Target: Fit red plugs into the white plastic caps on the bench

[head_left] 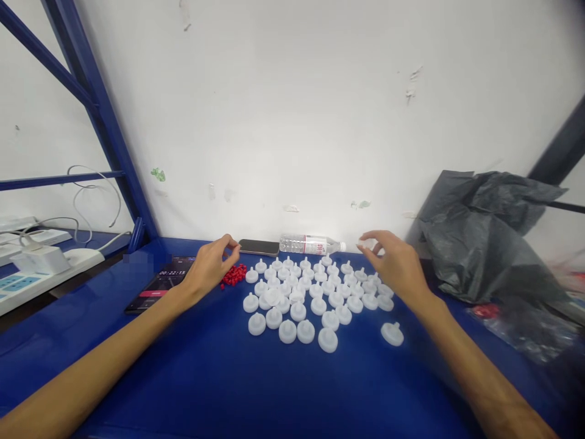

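My left hand hovers by a small heap of red pieces, thumb and forefinger brought together. What the pinch holds, if anything, is too small to make out. To the right, my right hand is raised above the edge of a spread of white plastic caps with narrow spouts. Its thumb and forefinger curve with a gap between the tips, and I see no clear object there. Several caps stand spout up on the blue table. One cap lies tilted, apart from the others, near my right forearm.
A clear water bottle lies along the wall beside a dark phone. Another phone showing a timer is left of my left hand. A grey plastic bag bulges at right. Power strips and cables sit far left.
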Action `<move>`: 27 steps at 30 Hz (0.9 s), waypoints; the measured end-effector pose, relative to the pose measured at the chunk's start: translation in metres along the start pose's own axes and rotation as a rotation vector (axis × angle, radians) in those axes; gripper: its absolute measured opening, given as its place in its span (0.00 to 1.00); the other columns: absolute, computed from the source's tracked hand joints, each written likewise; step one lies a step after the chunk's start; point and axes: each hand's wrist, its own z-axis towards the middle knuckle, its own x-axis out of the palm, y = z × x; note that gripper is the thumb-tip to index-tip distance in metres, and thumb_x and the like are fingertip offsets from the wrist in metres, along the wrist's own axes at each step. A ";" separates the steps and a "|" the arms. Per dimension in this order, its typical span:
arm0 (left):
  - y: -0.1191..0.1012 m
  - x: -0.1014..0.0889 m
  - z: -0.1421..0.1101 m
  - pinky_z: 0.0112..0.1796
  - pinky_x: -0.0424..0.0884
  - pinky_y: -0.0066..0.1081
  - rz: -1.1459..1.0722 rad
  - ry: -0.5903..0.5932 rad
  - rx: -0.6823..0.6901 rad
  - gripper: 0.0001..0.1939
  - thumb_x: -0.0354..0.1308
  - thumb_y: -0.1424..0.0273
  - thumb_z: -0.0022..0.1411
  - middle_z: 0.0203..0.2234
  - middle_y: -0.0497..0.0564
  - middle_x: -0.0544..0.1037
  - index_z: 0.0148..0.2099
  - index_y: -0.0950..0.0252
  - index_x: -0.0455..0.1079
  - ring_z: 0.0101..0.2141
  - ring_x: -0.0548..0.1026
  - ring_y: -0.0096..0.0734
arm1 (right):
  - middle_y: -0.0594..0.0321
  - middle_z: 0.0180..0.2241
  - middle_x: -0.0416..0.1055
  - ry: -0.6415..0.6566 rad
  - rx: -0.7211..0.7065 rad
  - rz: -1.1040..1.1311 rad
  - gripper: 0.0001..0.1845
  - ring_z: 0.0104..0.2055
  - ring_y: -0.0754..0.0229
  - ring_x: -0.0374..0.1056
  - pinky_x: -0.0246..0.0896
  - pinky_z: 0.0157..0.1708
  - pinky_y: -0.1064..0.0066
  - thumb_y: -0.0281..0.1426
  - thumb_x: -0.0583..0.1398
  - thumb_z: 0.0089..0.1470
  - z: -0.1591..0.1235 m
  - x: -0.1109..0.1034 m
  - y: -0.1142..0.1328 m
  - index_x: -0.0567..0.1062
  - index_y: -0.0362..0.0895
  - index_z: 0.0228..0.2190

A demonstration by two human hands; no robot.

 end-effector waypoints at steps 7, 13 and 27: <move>-0.033 0.009 -0.022 0.51 0.92 0.38 -0.143 -0.263 0.502 0.14 0.64 0.58 0.95 0.46 0.53 0.96 0.58 0.56 0.89 0.44 0.93 0.40 | 0.58 0.58 0.95 -0.063 -0.400 0.105 0.15 0.52 0.48 0.94 0.86 0.38 0.66 0.28 0.67 0.81 -0.017 0.014 0.073 0.88 0.56 0.61; -0.062 0.021 -0.047 0.45 0.96 0.42 -0.224 -0.149 0.692 0.12 0.66 0.63 0.94 0.39 0.52 0.94 0.63 0.45 0.93 0.38 0.93 0.44 | 0.63 0.60 0.94 -0.013 -0.420 0.127 0.21 0.47 0.48 0.94 0.86 0.31 0.64 0.31 0.68 0.80 -0.031 0.025 0.097 0.87 0.64 0.66; -0.057 0.035 -0.064 0.46 1.00 0.37 -0.266 -0.098 0.627 0.18 0.67 0.68 0.92 0.51 0.52 0.99 0.71 0.40 0.91 0.44 0.98 0.42 | 0.66 0.63 0.93 0.070 -0.440 0.230 0.22 0.36 0.55 0.90 0.92 0.35 0.60 0.35 0.66 0.84 -0.045 0.042 0.112 0.87 0.70 0.69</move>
